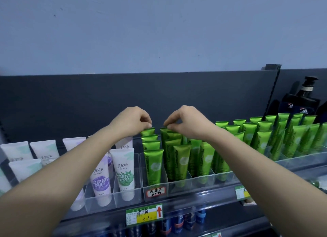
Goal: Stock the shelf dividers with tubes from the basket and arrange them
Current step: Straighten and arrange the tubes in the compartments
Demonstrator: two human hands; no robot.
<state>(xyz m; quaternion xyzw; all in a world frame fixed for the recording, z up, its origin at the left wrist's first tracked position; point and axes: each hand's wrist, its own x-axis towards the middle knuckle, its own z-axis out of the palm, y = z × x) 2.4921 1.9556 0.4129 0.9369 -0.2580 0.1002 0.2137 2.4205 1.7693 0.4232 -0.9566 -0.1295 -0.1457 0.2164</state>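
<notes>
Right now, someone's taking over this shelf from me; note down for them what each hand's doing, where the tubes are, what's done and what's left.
The left hand pinches the top of the back tube of the first green row. The right hand pinches the back tube of the second green row.
Done: green tubes stand upright in the clear dividers, rows looking nearly full; white tubes stand to their left.
Left: probably seat these two and straighten rows. The basket is out of view.

shop | price tag point(144, 217) | stocked tubes point(153, 166) in shelf dividers point(203, 179)
</notes>
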